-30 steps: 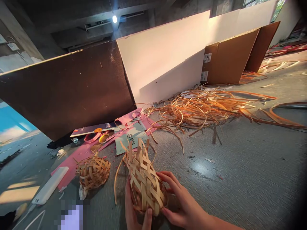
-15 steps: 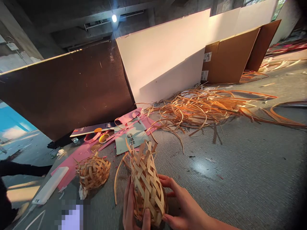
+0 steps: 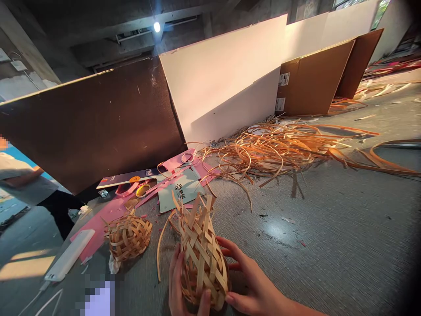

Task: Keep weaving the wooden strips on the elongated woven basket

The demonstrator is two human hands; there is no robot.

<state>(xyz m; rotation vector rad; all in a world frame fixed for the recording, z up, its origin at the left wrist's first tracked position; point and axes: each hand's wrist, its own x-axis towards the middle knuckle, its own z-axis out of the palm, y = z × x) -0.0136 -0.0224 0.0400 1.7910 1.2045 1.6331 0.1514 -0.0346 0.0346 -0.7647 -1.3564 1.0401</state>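
Between my hands a tall woven bamboo-strip basket [image 3: 204, 259] stands on the grey tabletop, with loose strip ends sticking up from its narrower top. My left hand [image 3: 179, 285] wraps the basket's left side, its thumb pressed on the near face. Along the right side, my right hand [image 3: 248, 278] holds it with curved fingers, thumb low near the base. Part of the fingers is hidden behind the weave. A smaller rounded woven basket [image 3: 130, 237] rests to the left, apart from my hands.
A heap of orange-tan strips [image 3: 269, 147] lies at the back, before a white panel [image 3: 226, 79] and cardboard [image 3: 312, 79]. Pink paper [image 3: 105, 219], a pale green card [image 3: 179, 191], a tape roll [image 3: 143, 190] and a white power strip [image 3: 69, 254] lie left. A person [image 3: 29, 180] stands beyond.
The tall basket has turned or shifted slightly in my hands, both still around it. At the far left, the person has come further into view.
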